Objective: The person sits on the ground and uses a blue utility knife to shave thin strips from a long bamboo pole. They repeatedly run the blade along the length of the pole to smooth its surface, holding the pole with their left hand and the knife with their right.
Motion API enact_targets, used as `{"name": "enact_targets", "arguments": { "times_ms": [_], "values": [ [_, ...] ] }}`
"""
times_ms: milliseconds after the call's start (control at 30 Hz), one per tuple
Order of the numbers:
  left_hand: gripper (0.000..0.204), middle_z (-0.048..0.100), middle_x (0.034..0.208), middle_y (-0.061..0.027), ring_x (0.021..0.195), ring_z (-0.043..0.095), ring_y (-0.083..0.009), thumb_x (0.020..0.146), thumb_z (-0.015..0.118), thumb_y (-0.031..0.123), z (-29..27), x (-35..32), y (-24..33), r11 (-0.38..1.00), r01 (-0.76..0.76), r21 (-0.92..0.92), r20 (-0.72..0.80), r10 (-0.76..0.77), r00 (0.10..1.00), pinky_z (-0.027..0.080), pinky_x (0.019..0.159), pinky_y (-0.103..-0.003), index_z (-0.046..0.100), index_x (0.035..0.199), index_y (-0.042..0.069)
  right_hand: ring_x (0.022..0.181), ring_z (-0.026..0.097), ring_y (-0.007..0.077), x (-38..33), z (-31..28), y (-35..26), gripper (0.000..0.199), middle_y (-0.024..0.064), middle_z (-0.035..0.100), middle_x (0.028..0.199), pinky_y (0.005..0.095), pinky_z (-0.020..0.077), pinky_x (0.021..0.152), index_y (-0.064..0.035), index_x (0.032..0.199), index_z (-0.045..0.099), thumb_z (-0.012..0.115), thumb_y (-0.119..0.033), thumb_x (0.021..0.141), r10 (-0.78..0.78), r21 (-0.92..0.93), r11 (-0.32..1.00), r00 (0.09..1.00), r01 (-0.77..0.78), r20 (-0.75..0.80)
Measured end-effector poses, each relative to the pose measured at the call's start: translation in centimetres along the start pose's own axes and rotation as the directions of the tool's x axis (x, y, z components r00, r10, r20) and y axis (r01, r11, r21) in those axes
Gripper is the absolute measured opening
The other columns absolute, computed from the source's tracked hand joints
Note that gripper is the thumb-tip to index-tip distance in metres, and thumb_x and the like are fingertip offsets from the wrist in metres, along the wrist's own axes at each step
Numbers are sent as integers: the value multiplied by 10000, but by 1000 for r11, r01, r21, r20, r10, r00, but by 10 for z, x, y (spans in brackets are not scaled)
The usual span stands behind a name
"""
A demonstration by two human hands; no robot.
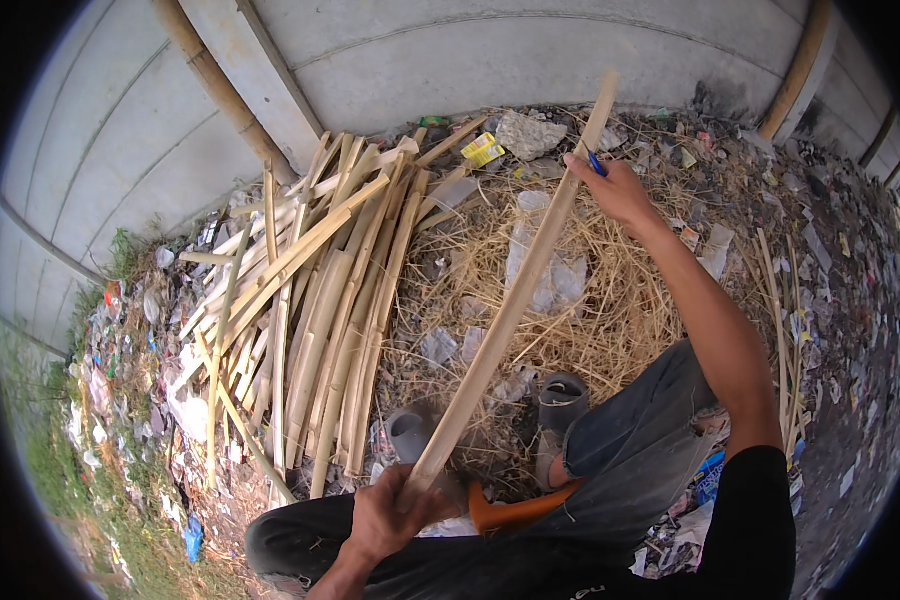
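A long, pale split bamboo strip slants from my lap up and away to the right. Its near end is gripped by my left hand, with fingers wrapped round it above my left thigh. Toward the far end, my right hand is closed, its thumb against the strip. A slim blue object pokes out between the right fingers; most of it is hidden, so its kind is unclear. To the left lies a large heap of split bamboo strips, lying mostly lengthwise and partly crossed.
Dry straw-like shavings and plastic scraps cover the ground ahead. Litter spreads to both sides. A concrete wall with bamboo poles stands behind. A stone lies near it. More thin strips lie right; an orange curved object shows between my legs.
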State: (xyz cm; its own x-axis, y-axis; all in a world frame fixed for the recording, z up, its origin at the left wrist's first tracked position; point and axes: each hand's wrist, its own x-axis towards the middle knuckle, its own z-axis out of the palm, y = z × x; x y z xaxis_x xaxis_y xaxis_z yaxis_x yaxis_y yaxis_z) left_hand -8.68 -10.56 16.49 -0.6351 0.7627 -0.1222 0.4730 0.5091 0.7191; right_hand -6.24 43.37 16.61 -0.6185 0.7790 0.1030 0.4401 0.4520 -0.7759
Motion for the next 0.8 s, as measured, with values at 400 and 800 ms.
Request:
{"name": "enact_targets", "arguments": {
  "times_ms": [400, 800],
  "values": [
    [345, 720, 787, -190, 718, 755, -340, 844, 832, 158, 4, 0, -6, 997, -70, 29, -36, 71, 997, 578, 616, -396, 622, 1070, 2, 460, 401, 91, 2, 8, 7, 574, -48, 430, 537, 317, 308, 452, -53, 696, 629, 682, -552, 974, 72, 354, 932, 997, -77, 26],
    [493, 743, 975, -184, 894, 757, -384, 934, 720, 98, 2, 3, -7, 978, 6, -210, 281, 55, 958, 600, 768, -432, 457, 1337, -11, 452, 359, 23, -43, 34, -45, 343, -95, 386, 588, 237, 272, 414, -141, 798, 502, 688, -364, 980, 17, 695, 662, 933, -279, 359]
  ]
}}
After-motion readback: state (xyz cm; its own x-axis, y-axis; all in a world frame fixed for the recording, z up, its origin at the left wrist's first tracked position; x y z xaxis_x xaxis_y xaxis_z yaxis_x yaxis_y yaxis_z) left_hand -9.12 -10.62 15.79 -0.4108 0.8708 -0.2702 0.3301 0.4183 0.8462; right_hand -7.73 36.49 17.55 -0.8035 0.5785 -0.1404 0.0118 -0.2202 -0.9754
